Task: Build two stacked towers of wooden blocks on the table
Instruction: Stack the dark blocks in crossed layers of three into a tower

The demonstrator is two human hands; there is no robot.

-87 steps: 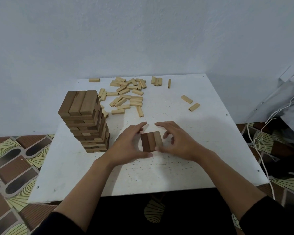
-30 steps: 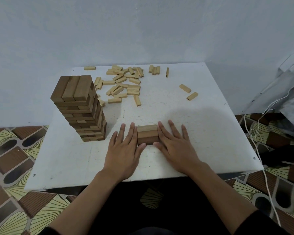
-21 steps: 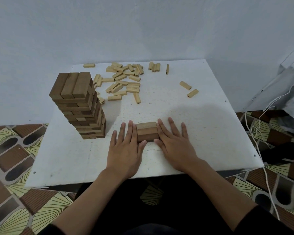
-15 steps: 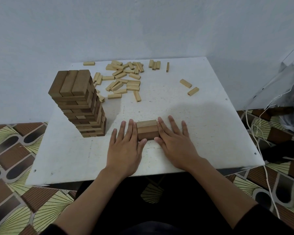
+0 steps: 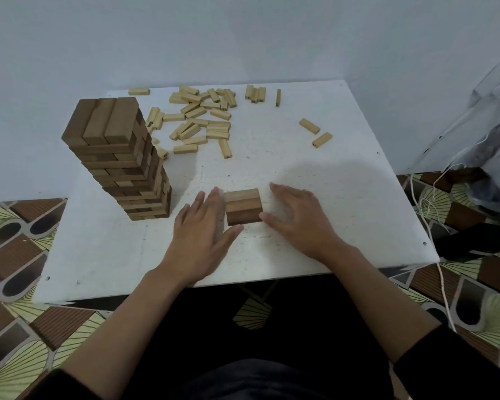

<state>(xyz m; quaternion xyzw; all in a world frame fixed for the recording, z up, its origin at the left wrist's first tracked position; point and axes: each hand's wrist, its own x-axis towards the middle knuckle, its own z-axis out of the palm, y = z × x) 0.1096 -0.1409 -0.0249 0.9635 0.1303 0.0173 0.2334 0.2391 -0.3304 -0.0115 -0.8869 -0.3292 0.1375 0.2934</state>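
Three blocks (image 5: 242, 207) are laid side by side at the table's (image 5: 344, 197) near middle. They are flanked by the flat, straight-fingered left hand (image 5: 202, 236) and right hand (image 5: 299, 223). The tower (image 5: 119, 157) is set far left.

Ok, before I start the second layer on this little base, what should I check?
1. Three blocks of the base layer flush, side by side: ok.
2. It lies flat on the table: ok.
3. It stands apart from the tall tower: ok.
4. Hands free: left hand and right hand flat beside it, holding nothing: ok.
5. Next block picked up: not ok; the loose blocks lie at the far side.
6. That tower plumb: cannot tell, wide-angle view.
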